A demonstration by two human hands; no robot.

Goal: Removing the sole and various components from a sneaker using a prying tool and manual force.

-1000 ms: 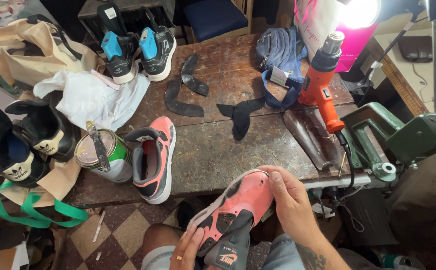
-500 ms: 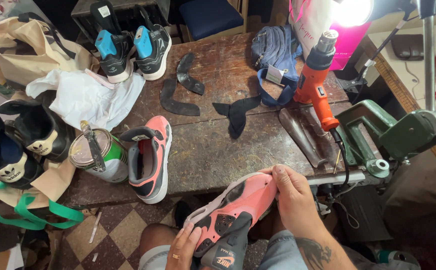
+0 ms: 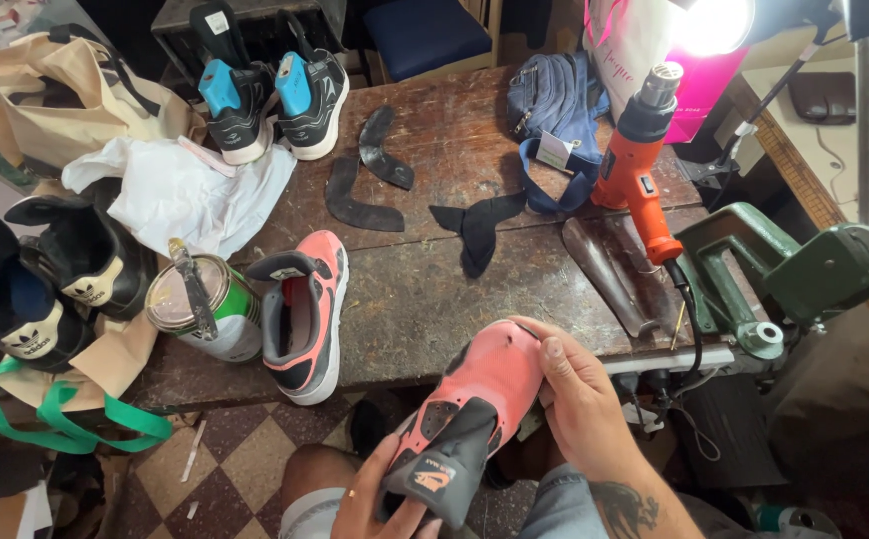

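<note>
Head view: both hands grip a coral sneaker (image 3: 474, 399) over the lap, just off the desk (image 3: 434, 289). The right hand (image 3: 579, 394) clasps its toe; the left hand (image 3: 380, 499) pinches the dark tongue. Pressing evenly probably serves best.

left hand (image 3: 380, 494): fingers curled, gripping | right hand (image 3: 584, 399): fingers wrapped, gripping
</note>
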